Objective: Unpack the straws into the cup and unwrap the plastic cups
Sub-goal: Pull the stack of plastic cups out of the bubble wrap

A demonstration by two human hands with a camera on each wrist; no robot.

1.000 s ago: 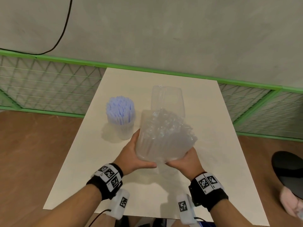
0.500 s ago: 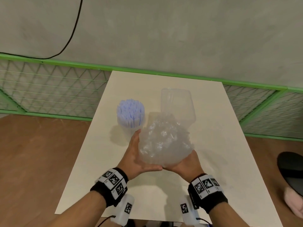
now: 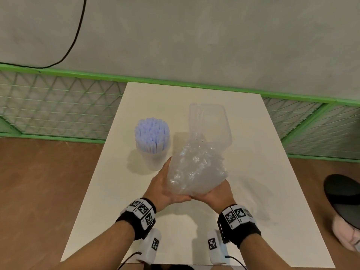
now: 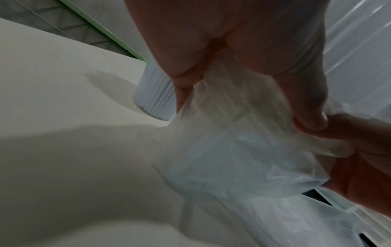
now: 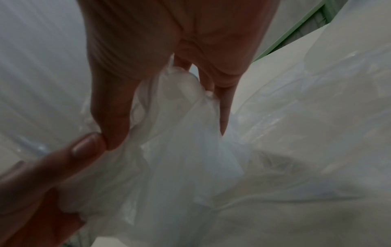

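A clear cup (image 3: 153, 158) packed with pale blue straws (image 3: 152, 136) stands left of centre on the white table (image 3: 272, 201); its base also shows in the left wrist view (image 4: 151, 102). A stack of clear plastic cups (image 3: 210, 121) stands unwrapped behind my hands. Both hands grip a crumpled clear plastic wrapper (image 3: 194, 169) above the table, just in front of the cups. My left hand (image 3: 164, 185) cups its left side and my right hand (image 3: 217, 193) its lower right. At the wrists, the film (image 4: 232, 150) (image 5: 180, 158) bunches between thumbs and fingers, and the two thumbs touch.
A green-framed mesh fence (image 3: 58, 106) runs behind and beside the table, under a grey wall with a black cable (image 3: 76, 39). At the right edge are a black rounded object (image 3: 342, 195) and a pink slipper (image 3: 344, 232) on the brown floor.
The wrapper has been squeezed from a tall loose sleeve into a smaller crumpled ball between both hands. The cup stack behind it now shows more fully.
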